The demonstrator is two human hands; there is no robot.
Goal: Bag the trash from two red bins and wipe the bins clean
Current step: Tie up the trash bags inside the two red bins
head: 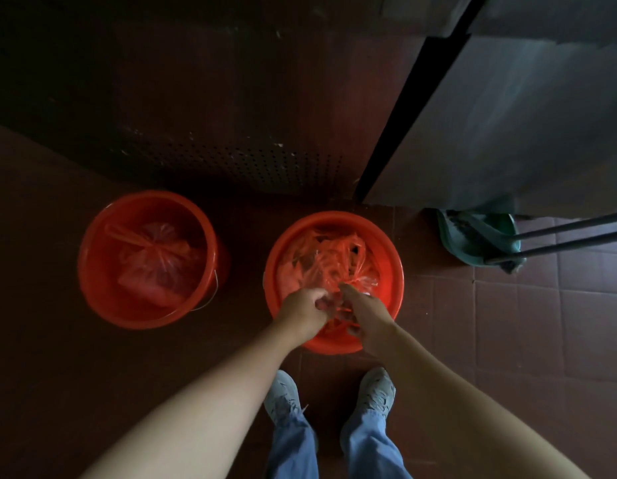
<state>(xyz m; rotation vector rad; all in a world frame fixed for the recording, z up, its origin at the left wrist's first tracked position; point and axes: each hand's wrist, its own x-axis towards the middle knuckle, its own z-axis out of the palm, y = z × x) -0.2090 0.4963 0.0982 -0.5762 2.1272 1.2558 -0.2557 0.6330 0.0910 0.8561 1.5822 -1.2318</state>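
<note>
Dim light, view straight down onto a dark red tiled floor (528, 326). Two red bins stand side by side, apart from each other, in front of a dark perforated panel (231, 160). The left bin (94, 257) holds a red plastic bag, the tied bag (155, 257), knotted at the top and lying low inside. The right bin (391, 267) holds the loose bag (331, 261), thin red plastic with its mouth open and its strips and handles spread in a tangle across the inside. Both hands are over the near rim of the right bin, close together and almost touching. Left hand (305, 307): grip closed, fingers curled in and pinching a bunch of the loose bag's strips at the fingertips. Right hand (364, 314): thumb stretched forward over the plastic, other fingers curled under with red strips running across them; grip reads as closed on the same plastic, though the fingers are blurred. Both forearms are bare. Below the bin, two grey shoes (376, 392) and blue trouser legs (293, 444) point toward it. To the right, near a grey wall (507, 115), a green dustpan (472, 243) sits on the tiles with dark rods (569, 233) lying across it and running off the right edge.
</note>
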